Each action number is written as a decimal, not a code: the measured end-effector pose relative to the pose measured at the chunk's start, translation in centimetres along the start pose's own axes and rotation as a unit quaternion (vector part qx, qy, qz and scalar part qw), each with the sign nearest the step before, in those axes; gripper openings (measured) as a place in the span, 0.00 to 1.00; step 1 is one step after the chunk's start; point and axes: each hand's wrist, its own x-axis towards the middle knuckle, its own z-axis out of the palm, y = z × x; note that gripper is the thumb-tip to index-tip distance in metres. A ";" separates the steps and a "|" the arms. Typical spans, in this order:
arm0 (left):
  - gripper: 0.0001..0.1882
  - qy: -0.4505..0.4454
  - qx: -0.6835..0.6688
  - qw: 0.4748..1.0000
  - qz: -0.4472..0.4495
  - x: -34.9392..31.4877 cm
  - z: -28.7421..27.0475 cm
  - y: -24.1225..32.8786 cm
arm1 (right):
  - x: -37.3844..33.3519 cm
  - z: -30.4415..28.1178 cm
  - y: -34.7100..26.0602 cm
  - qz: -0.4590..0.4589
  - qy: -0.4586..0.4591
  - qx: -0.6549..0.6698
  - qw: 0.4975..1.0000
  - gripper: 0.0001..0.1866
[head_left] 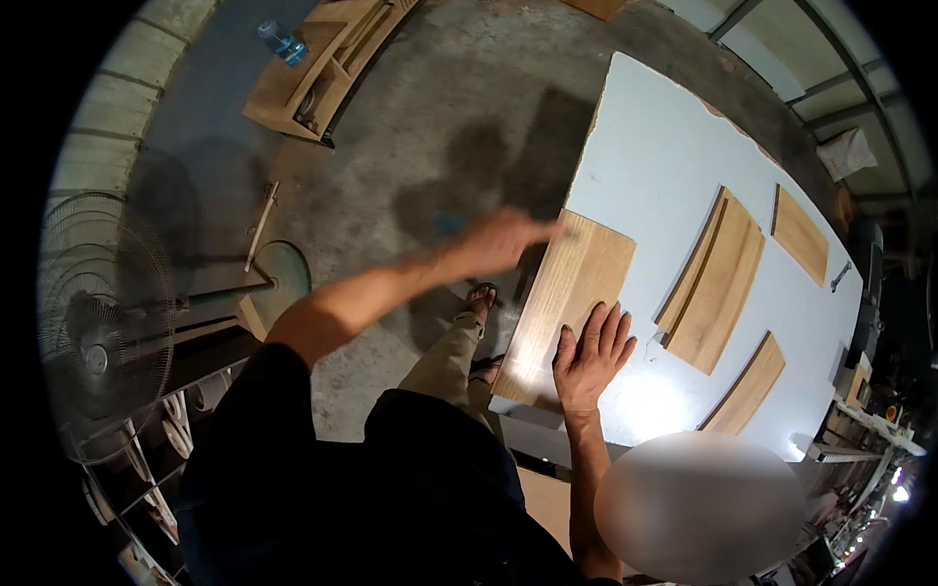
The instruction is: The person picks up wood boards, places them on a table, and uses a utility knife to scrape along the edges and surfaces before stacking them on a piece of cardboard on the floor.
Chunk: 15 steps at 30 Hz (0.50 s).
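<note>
A rectangular light-brown wooden board (572, 303) lies along the left edge of the white-topped table (674, 146). My right hand (593, 356) rests flat on the board's right side near its near end, fingers spread, partly over the white surface. At the board's far left corner is my left hand (503, 239), smeared by motion. A finger of it reaches to the edge, but whether it holds anything is unclear. To the right of my right hand lie two overlapping wooden boards (728, 293).
More wooden pieces lie on the table: one board (799, 236) at the far right and one strip (746, 386) nearer. A standing fan (103, 332) is at the left. A wooden cabinet (327, 73) with a blue bottle (281, 44) stands beyond. A blurred oval covers the lower right.
</note>
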 end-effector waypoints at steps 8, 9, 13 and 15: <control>0.22 0.005 -0.050 0.997 0.051 -2.5 -0.2 2.9 | 0.0 0.0 0.2 0.012 -0.010 -0.001 1.000 0.32; 0.23 -0.094 -0.083 0.991 0.034 -5.7 -0.3 5.4 | 0.1 0.0 0.2 0.017 -0.011 -0.002 1.000 0.32; 0.36 -0.099 -0.163 0.975 0.110 -13.0 -0.5 9.8 | 0.1 -0.1 0.0 0.013 -0.016 0.004 1.000 0.32; 0.35 -0.255 -0.103 0.961 0.029 -10.7 -1.3 8.1 | 0.1 -0.4 0.0 0.010 -0.018 0.010 1.000 0.32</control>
